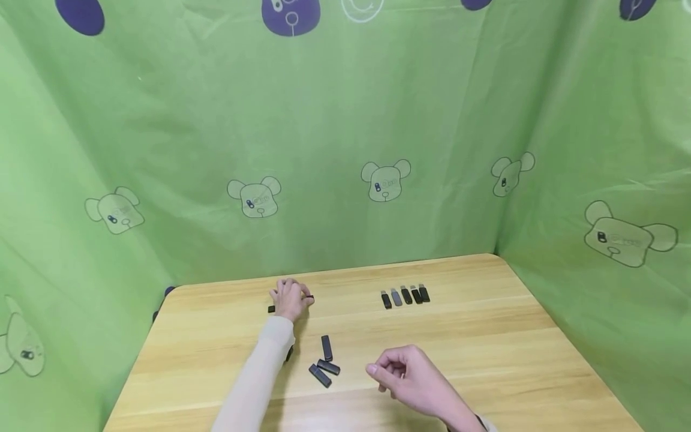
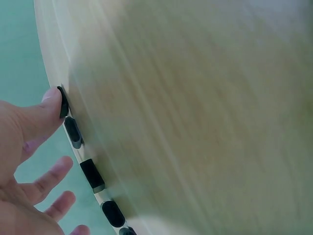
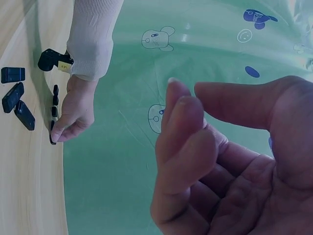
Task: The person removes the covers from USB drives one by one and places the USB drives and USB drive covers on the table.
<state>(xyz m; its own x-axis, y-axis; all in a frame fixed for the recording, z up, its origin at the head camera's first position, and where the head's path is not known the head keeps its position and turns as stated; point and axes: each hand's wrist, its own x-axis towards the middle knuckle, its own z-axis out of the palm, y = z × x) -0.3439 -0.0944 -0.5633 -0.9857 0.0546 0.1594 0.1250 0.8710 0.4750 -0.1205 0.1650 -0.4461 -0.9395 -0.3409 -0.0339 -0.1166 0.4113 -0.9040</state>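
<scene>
My left hand (image 1: 290, 300) is at the far left of the table, pinching a small black cap (image 2: 63, 102) at the end of a row. Its thumb shows against the cap in the left wrist view; the index finger is mostly hidden there. More black caps (image 2: 92, 175), seemingly from USB sticks, continue the row beneath the spread fingers. My right hand (image 1: 412, 379) hovers over the front of the table with fingers loosely curled, holding nothing. Between the hands lie three dark capped USB sticks (image 1: 326, 348), two of them close together.
Several uncapped USB sticks (image 1: 406, 294), one of them grey, stand side by side at the back right, metal plugs pointing away. Green curtains (image 1: 324, 120) printed with bear heads enclose the wooden table (image 1: 486, 336). The left wrist carries a black camera (image 3: 49, 59).
</scene>
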